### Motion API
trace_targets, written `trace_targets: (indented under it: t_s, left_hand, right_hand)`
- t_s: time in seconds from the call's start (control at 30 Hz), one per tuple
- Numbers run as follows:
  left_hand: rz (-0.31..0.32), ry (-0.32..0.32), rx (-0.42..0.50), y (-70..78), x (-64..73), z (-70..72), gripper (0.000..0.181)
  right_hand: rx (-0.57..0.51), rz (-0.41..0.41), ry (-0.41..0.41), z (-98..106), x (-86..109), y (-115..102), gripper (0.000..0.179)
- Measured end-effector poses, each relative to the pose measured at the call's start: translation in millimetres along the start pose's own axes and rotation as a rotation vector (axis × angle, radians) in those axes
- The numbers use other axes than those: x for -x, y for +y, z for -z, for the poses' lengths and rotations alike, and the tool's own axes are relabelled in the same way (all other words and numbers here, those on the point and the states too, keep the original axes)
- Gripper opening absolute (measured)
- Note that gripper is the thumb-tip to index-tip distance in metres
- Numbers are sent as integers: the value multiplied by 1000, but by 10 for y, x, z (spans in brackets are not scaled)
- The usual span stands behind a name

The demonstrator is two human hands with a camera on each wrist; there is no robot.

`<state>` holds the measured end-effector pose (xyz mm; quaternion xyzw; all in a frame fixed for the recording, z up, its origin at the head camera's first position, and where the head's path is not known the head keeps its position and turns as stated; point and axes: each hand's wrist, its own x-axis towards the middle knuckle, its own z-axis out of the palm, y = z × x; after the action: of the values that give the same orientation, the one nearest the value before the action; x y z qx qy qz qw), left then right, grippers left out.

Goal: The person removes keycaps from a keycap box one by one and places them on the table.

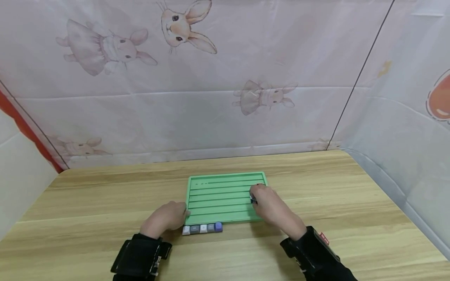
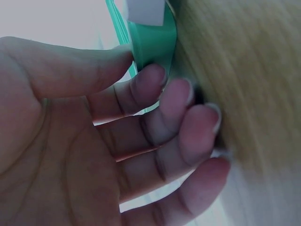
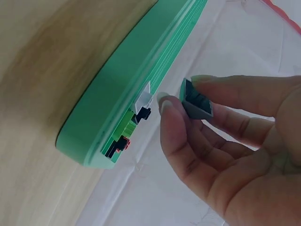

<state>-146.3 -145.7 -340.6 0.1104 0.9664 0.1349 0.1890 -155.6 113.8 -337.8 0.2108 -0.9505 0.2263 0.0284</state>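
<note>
A green ridged tray (image 1: 225,199) lies on the wooden table. My left hand (image 1: 172,215) holds its left edge near the front corner; in the left wrist view the thumb (image 2: 106,63) and index finger rest on either side of the rim. My right hand (image 1: 265,201) is over the tray's right end. Between its thumb and fingers it pinches a dark grey keycap (image 3: 197,102), hollow underside showing in the right wrist view. In that view, several small pieces sit at the tray's end, among them a green one (image 3: 124,126) and a whitish one (image 3: 143,97).
Along the tray's front edge, at its left, stands a row of several keycaps (image 1: 203,228) in white, grey and purple. A printed cloth (image 1: 197,121) with rabbits hangs behind the wooden table (image 1: 116,195), and another cloth (image 1: 397,156) hangs at the right.
</note>
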Motion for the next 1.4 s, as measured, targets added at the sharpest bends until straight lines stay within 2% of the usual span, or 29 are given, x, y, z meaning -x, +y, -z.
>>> trace_targets:
  t_s: [0.3,0.53,0.83,0.97,1.23,1.4]
  left_hand:
    - [1,4,-5,0,-5,-12,21]
    - [21,-4,-7,-6,-19,-12,20]
    - [19,-7,1,-12,-20,-16,20]
    - [21,-6,5,-9,-14,-13,19]
    - [27,-12,12,-11,-18,-5,19]
    - [34,-19,16,-14,-17,-1,19]
  right_hand:
    - [-26,8,-45,-4,47,-83,18]
    - [29,56,-69,-59,81,-178,24]
    - [-20,-2,-105,-146,157,-350,31]
    - [-41,27,-123,-166,175,-382,33]
    - [16,101,-168,-139,202,-451,32]
    - [50,139,-163,-157,217,-487,21]
